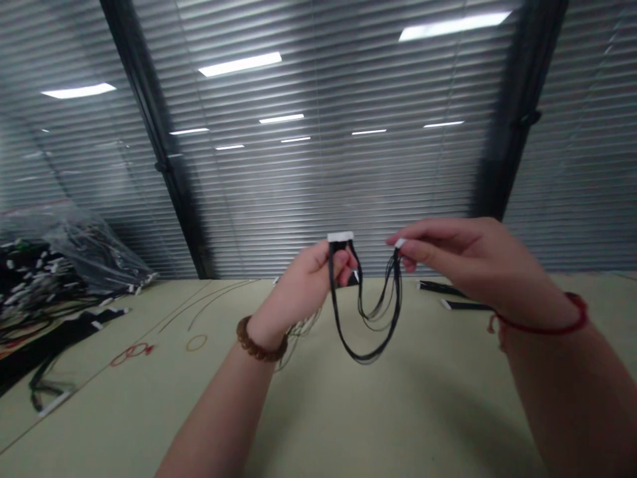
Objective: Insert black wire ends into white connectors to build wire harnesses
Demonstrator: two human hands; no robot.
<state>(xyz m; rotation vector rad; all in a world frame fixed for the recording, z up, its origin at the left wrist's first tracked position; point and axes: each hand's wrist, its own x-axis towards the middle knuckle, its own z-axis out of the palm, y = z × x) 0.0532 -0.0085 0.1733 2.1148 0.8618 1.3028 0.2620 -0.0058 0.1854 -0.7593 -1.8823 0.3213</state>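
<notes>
A black wire harness (365,357) hangs in a U-shaped loop between my two hands, above the table. My left hand (318,269) is closed on one end, just under a wide white connector (340,236). Between the thumb and forefinger of my right hand (448,249) is pinched the other end, with a smaller white connector (399,243) showing at the fingertips. Several thin black wires droop between the two connectors. Behind my left wrist, a bundle of thin wires (301,328) lies partly hidden on the table.
At the left, a heap of black cables with white connectors (40,285) lies by a clear plastic bag (99,255). Red bands (132,353) and a yellow rubber band (196,342) are on the pale table (378,425). Black cables (465,305) lie behind my right hand. Blinds (318,179) stand behind.
</notes>
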